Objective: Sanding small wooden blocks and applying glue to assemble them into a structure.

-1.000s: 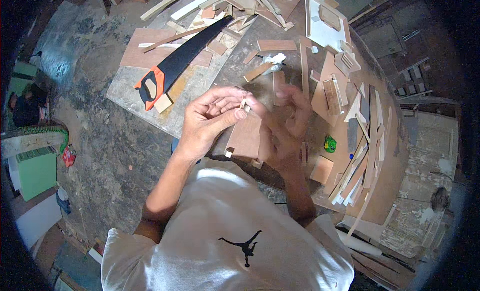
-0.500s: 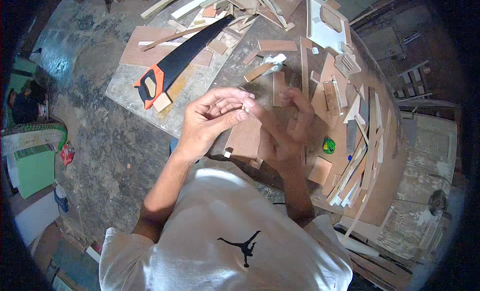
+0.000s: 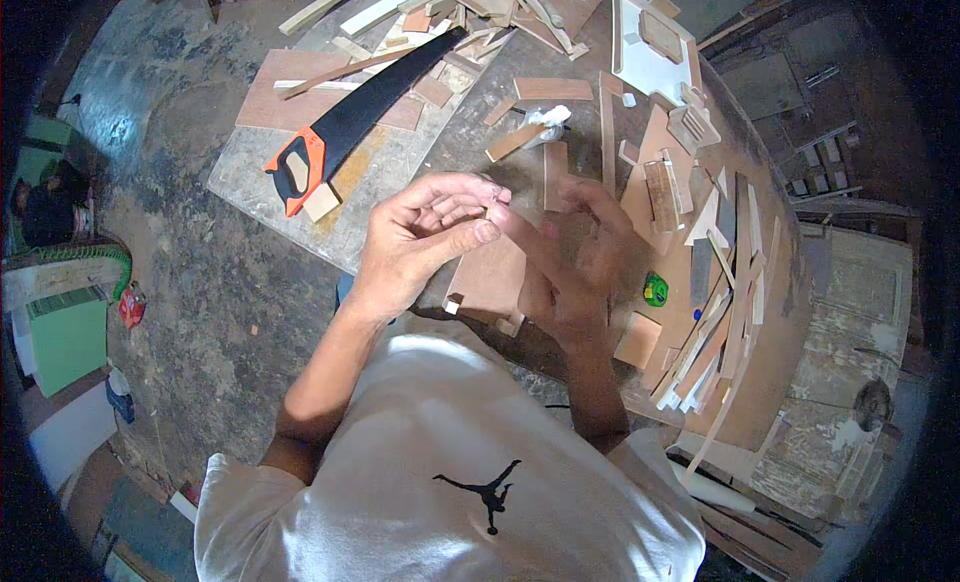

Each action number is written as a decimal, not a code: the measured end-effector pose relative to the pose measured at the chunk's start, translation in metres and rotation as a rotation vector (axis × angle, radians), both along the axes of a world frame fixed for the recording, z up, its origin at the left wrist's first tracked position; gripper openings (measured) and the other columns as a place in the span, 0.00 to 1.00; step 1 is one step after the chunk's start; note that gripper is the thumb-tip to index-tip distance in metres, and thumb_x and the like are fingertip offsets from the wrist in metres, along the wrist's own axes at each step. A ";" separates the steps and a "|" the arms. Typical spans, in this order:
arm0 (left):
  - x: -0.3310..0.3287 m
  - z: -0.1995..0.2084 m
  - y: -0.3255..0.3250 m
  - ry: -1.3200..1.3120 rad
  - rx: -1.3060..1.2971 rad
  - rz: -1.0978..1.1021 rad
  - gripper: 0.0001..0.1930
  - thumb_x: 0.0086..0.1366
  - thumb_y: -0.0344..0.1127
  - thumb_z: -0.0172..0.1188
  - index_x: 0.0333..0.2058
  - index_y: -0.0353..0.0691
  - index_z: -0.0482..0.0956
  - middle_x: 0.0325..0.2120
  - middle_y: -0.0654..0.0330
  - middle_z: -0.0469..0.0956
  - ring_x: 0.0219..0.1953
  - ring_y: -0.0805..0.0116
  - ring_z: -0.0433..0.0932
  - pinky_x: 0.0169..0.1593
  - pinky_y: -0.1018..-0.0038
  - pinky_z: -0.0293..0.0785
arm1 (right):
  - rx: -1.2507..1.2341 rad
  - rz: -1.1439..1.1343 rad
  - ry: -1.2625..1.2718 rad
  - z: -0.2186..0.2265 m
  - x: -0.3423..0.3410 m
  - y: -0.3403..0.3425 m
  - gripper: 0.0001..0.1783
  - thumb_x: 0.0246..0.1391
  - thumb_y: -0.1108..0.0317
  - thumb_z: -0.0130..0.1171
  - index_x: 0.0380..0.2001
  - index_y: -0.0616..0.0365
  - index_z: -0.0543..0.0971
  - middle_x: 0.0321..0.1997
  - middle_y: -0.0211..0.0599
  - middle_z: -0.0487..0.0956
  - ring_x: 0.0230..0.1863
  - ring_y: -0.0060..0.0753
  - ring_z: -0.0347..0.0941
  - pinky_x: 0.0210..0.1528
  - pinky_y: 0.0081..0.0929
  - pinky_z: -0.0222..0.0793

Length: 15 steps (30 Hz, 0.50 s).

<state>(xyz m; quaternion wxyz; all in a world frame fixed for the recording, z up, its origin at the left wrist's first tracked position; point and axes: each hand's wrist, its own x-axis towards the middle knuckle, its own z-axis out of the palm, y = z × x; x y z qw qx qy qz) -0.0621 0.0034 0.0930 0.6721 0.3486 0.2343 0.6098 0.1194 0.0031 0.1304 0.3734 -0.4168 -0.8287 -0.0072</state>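
Both my hands meet at their fingertips above the workbench. My left hand (image 3: 420, 237) is closed in a pinch, thumb and fingers against the tip of a finger or thumb of my right hand. Anything small between them is too hidden to make out. My right hand (image 3: 575, 267) lies in shade, its other fingers apart and loosely curved. Below the hands a flat brown wooden board (image 3: 487, 279) lies near the bench edge, a small pale block (image 3: 451, 306) at its corner. Beyond them sits a white lumpy container (image 3: 550, 122) with a wooden strip (image 3: 516, 143) leaning beside it.
A handsaw (image 3: 365, 92) with an orange and black handle rests at the bench's left. Offcuts (image 3: 430, 12) pile up at the back. On the right are a green tape measure (image 3: 655, 289), long wood strips (image 3: 735, 282) and a white tray-like panel (image 3: 640, 67).
My hands stay together in almost the same place. The right hand's fingers have shifted slightly. A tiny pale spot seen between the fingertips before no longer shows.
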 end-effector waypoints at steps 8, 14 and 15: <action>-0.001 0.000 0.000 0.042 0.006 -0.008 0.18 0.60 0.18 0.64 0.50 0.30 0.76 0.47 0.52 0.79 0.52 0.66 0.78 0.59 0.69 0.74 | 0.091 0.005 0.002 -0.003 0.001 0.007 0.25 0.51 0.83 0.54 0.44 0.41 0.86 0.54 0.43 0.67 0.52 0.39 0.68 0.53 0.33 0.68; -0.002 -0.011 0.005 0.040 -0.006 0.015 0.17 0.60 0.18 0.64 0.49 0.33 0.77 0.47 0.53 0.80 0.51 0.68 0.78 0.56 0.72 0.75 | -0.062 -0.136 0.248 -0.019 0.018 0.033 0.20 0.53 0.80 0.53 0.46 0.51 0.84 0.52 0.45 0.69 0.54 0.43 0.68 0.57 0.34 0.66; -0.002 -0.016 0.006 0.017 -0.007 0.020 0.17 0.60 0.19 0.64 0.48 0.34 0.76 0.46 0.55 0.80 0.50 0.70 0.78 0.56 0.73 0.75 | -0.088 -0.282 0.270 -0.027 0.024 0.047 0.20 0.53 0.79 0.53 0.48 0.53 0.83 0.52 0.45 0.69 0.54 0.45 0.68 0.59 0.37 0.65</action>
